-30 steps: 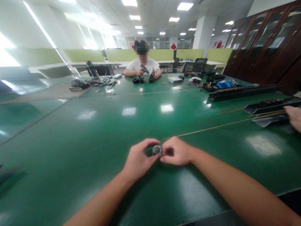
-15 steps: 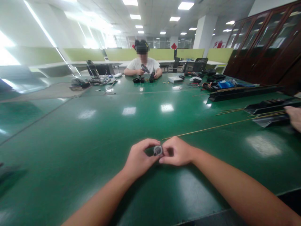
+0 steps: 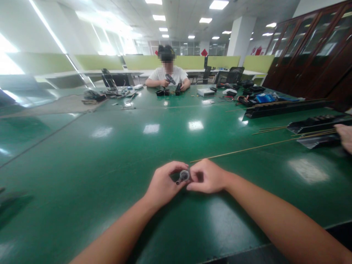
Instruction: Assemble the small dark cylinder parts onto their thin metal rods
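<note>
A small round grey metal part (image 3: 184,175) with a short tube sticking out at its lower left is held just above the green tabletop (image 3: 115,176). My left hand (image 3: 164,183) grips its left side between thumb and fingers. From the right, my right hand (image 3: 206,176) is closed, with its bent fingers and thumb at the part's right edge. Fingers cover part of its rim, and its exact kind is too small to make out. Just beyond my right knuckles ends a long thin brass-coloured rod (image 3: 239,150).
Black channel-shaped profiles (image 3: 316,141) lie at the right, where another person's hand (image 3: 345,136) rests. Across the table a person (image 3: 167,75) holds a power drill (image 3: 170,79) over black parts. Tools and a blue item (image 3: 265,98) lie at the back right, clutter (image 3: 95,96) at the back left.
The short tube on the metal part has shifted slightly down and left, showing more of it. Both hands stay in nearly the same place.
</note>
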A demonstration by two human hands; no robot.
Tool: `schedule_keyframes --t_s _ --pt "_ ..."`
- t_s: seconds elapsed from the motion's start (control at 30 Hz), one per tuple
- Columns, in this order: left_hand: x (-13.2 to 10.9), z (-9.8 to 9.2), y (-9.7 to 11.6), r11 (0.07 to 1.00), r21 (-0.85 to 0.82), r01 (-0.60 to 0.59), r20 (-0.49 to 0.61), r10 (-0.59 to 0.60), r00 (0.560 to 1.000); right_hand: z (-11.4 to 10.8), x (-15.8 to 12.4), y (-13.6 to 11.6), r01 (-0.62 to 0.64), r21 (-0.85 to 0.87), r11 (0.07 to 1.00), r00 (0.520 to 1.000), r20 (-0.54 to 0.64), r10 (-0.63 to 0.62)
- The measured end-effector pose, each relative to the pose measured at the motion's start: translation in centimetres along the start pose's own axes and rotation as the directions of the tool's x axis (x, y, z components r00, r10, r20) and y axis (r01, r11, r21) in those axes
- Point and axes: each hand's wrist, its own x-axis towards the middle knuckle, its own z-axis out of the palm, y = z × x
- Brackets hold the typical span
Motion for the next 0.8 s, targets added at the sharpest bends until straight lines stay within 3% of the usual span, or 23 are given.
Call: schedule_keyframes --t_s 0.3,0.8 --pt "0.06 0.25 0.03 0.956 -0.258 0.142 0.069 -0.128 0.989 -0.03 -0.03 0.02 0.012 -0.008 1.000 1.000 -0.006 -0.012" --pt "0.10 0.22 -0.03 0.947 -0.266 0.177 0.045 -0.171 0.984 -0.09 0.03 -0.08 0.005 0.001 1.000 1.000 -0.023 -0.005"
